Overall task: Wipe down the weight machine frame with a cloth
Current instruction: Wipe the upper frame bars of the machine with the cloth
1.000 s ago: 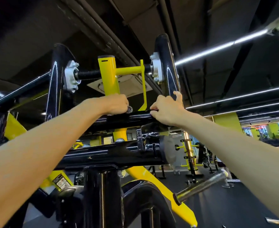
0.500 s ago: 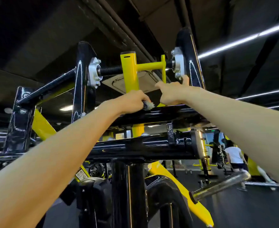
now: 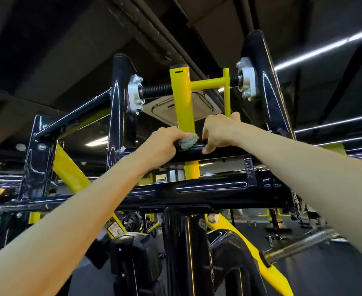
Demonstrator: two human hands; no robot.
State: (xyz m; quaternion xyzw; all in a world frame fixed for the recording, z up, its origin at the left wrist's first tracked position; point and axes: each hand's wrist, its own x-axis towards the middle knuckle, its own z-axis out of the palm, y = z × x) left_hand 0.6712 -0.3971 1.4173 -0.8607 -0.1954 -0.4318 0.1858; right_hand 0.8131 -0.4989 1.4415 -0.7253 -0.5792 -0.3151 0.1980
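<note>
Change first: R hand (image 3: pixel 218 133) has left the glossy black steel upright (image 3: pixel 267 86) it touched a sec ago and slid along the glossy black steel crossbar (image 3: pixel 192 155) twd the L hand (image 3: pixel 165 142). Both hands now sit almost knuckle to knuckle, w/ only the pale grey fluffy cloth wad (image 3: pixel 189 141) btwn them. More of that cloth shows than before: a sec ago just a sliver poked past the L fingertips, now a bunch sticks out beyond them, lying on the crossbar's top, right in front of the yellow square-tube post (image 3: pixel 182 99). L fingers are curled tight round the cloth, clamped on it, knuckles up. R fingers (image 3: pixel 206 149) are bent and hooked over the crossbar's near edge, tips pointing down, thumb raised behind them beside the thin yellow flat plate (image 3: pixel 227 97); they hold no cloth. Meaning for the task, as I read it: the wipe is on the mid stretch of the crossbar, R hand prob. bracing while L does the rubbing. Whether the bar beyond the R fingers, out to the upright, is already wiped, can't tell from the shine. Below both sets of fingers runs the wide black lower beam (image 3: pixel 197 189); above them sit the silver bolted bearing flanges (image 3: pixel 135 95). Neither hand touches those, so plenty of frame likely remains.
</note>
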